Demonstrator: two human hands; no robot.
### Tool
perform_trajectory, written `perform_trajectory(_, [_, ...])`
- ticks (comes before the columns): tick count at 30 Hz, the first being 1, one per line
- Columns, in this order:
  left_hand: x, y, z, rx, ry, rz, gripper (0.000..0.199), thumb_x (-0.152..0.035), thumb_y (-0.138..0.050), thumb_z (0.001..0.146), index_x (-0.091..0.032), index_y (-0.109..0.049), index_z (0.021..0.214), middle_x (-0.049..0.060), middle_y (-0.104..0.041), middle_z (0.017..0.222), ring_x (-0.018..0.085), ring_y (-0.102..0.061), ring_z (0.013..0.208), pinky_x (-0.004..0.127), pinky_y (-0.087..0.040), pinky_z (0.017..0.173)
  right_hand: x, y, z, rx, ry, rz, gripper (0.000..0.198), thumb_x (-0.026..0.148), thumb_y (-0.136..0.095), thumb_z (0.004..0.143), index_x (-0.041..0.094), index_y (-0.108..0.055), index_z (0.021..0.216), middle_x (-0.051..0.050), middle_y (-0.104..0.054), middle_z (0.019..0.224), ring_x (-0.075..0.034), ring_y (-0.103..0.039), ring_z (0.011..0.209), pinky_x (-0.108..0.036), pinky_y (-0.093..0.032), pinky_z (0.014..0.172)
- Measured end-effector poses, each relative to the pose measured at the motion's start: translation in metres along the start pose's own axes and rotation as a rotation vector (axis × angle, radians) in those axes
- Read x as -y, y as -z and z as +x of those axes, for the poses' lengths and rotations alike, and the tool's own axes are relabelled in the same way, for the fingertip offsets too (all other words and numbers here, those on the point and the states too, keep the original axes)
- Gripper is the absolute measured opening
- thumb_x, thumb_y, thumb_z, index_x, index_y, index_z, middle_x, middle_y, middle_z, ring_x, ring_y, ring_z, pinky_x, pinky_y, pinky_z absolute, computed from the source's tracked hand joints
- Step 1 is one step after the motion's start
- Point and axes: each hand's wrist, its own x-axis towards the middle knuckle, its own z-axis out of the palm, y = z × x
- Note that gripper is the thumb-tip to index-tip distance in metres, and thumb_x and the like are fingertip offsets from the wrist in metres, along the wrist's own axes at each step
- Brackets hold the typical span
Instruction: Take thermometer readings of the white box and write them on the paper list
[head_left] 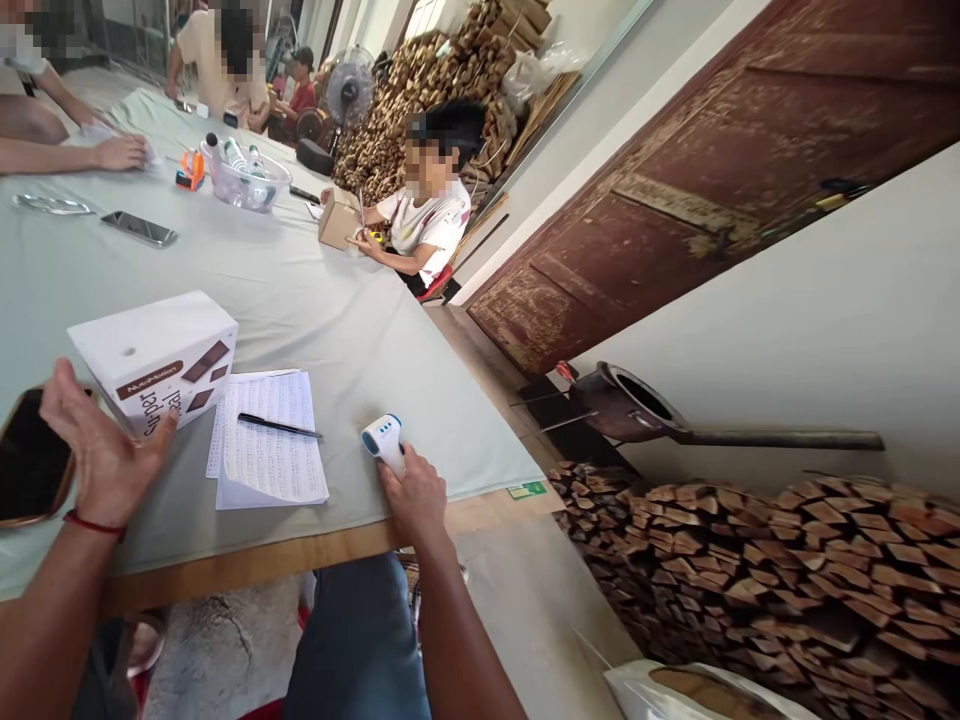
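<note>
My left hand (112, 460) is spread at the near end of a white printed box (169, 350), its thumb in front of the lettered side and its fingers by the left edge. Whether the palm presses on the box I cannot tell. Beneath and left of that hand lies a dark-screened phone (31, 455). My right hand (416, 495) is closed round the handle of a white and blue infrared thermometer (384, 440), resting at the table's near edge. Between my hands are handwritten sheets of paper (270, 465) with a black pen (279, 426) across them.
Across the cloth-covered table (300, 310) are another phone (139, 228), a clear basket of bottles (244, 185) and an orange tape dispenser (190, 170). A seated person (431, 220) handles a cardboard box (339, 218). Other people sit farther back. Firewood (787, 570) is stacked at right.
</note>
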Motion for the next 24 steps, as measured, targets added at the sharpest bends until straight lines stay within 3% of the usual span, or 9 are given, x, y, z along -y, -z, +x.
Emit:
perform_trajectory(2, [-0.013, 0.002, -0.003, -0.124, -0.168, 0.094, 0.104, -0.048, -0.074, 0.072, -0.006, -0.018, 0.149, 0.024, -0.028, 0.145, 0.043, -0.031, 0.134, 0.067, -0.030, 0.109, 0.002, -0.001, -0.002, -0.025, -0.007, -0.059, 0.046, 0.031, -0.055, 0.090, 0.010, -0.056, 0.131, -0.020, -0.065, 0.111, -0.033, -0.059, 0.107, -0.042, -0.041, 0.089])
perform_trajectory(4, [-0.031, 0.002, -0.010, -0.192, -0.335, 0.073, 0.084, -0.040, -0.069, 0.079, -0.011, -0.029, 0.146, 0.020, -0.035, 0.140, 0.038, -0.039, 0.130, 0.060, -0.037, 0.107, 0.008, -0.004, -0.005, -0.153, 0.005, -0.049, 0.047, 0.032, -0.057, 0.089, 0.010, -0.057, 0.131, -0.022, -0.062, 0.118, -0.035, -0.056, 0.110, -0.045, -0.040, 0.090])
perform_trajectory(5, [-0.041, 0.001, -0.015, -0.159, -0.409, 0.025, 0.072, -0.032, -0.068, 0.081, -0.013, -0.035, 0.142, 0.018, -0.038, 0.137, 0.036, -0.043, 0.127, 0.056, -0.042, 0.104, 0.013, -0.005, -0.007, -0.236, 0.043, -0.012, 0.046, 0.032, -0.057, 0.089, 0.011, -0.057, 0.130, -0.022, -0.060, 0.121, -0.035, -0.054, 0.112, -0.046, -0.040, 0.091])
perform_trajectory(7, [-0.060, -0.004, -0.029, 0.047, -0.515, -0.077, 0.048, -0.018, -0.060, 0.086, -0.017, -0.046, 0.132, 0.014, -0.049, 0.128, 0.030, -0.049, 0.123, 0.049, -0.046, 0.102, 0.028, -0.011, -0.009, -0.349, 0.207, 0.110, 0.039, 0.031, -0.054, 0.092, 0.015, -0.060, 0.127, -0.019, -0.059, 0.125, -0.033, -0.051, 0.116, -0.046, -0.039, 0.095])
perform_trajectory(10, [-0.078, -0.017, -0.054, 0.277, -0.656, -0.165, 0.025, -0.008, -0.051, 0.090, -0.017, -0.057, 0.112, 0.010, -0.062, 0.112, 0.022, -0.056, 0.111, 0.041, -0.046, 0.101, 0.057, -0.022, -0.008, -0.297, 0.489, 0.264, 0.030, 0.027, -0.048, 0.096, 0.021, -0.065, 0.119, -0.013, -0.062, 0.121, -0.027, -0.053, 0.113, -0.042, -0.039, 0.096])
perform_trajectory(12, [-0.082, -0.025, -0.069, 0.395, -0.673, -0.122, 0.019, -0.007, -0.049, 0.091, -0.017, -0.062, 0.102, 0.008, -0.065, 0.104, 0.021, -0.058, 0.104, 0.037, -0.048, 0.092, 0.075, -0.030, -0.003, -0.209, 0.553, 0.272, 0.029, 0.024, -0.049, 0.095, 0.021, -0.067, 0.117, -0.012, -0.064, 0.118, -0.026, -0.053, 0.109, -0.040, -0.040, 0.093])
perform_trajectory(15, [-0.078, -0.034, -0.085, 0.569, -0.643, -0.002, 0.014, -0.010, -0.051, 0.090, -0.017, -0.064, 0.089, 0.007, -0.065, 0.090, 0.021, -0.057, 0.085, 0.036, -0.046, 0.075, 0.091, -0.039, 0.003, -0.106, 0.513, 0.198, 0.026, 0.023, -0.056, 0.092, 0.021, -0.070, 0.113, -0.012, -0.066, 0.110, -0.027, -0.054, 0.102, -0.040, -0.040, 0.087])
perform_trajectory(19, [-0.072, -0.037, -0.092, 0.746, -0.642, 0.068, 0.013, -0.011, -0.054, 0.089, -0.017, -0.062, 0.081, 0.007, -0.061, 0.082, 0.022, -0.054, 0.079, 0.035, -0.044, 0.071, 0.091, -0.039, 0.005, -0.047, 0.477, 0.165, 0.015, 0.022, -0.061, 0.089, 0.022, -0.074, 0.096, -0.009, -0.066, 0.091, -0.024, -0.054, 0.090, -0.038, -0.038, 0.082])
perform_trajectory(24, [-0.074, -0.031, -0.086, 0.883, -0.652, 0.085, 0.014, -0.010, -0.051, 0.091, -0.016, -0.063, 0.089, 0.008, -0.060, 0.082, 0.022, -0.054, 0.079, 0.035, -0.044, 0.071, 0.081, -0.021, -0.011, -0.129, 0.424, 0.517, 0.012, 0.025, -0.056, 0.090, 0.019, -0.065, 0.085, -0.004, -0.064, 0.078, -0.019, -0.056, 0.077, -0.035, -0.042, 0.076])
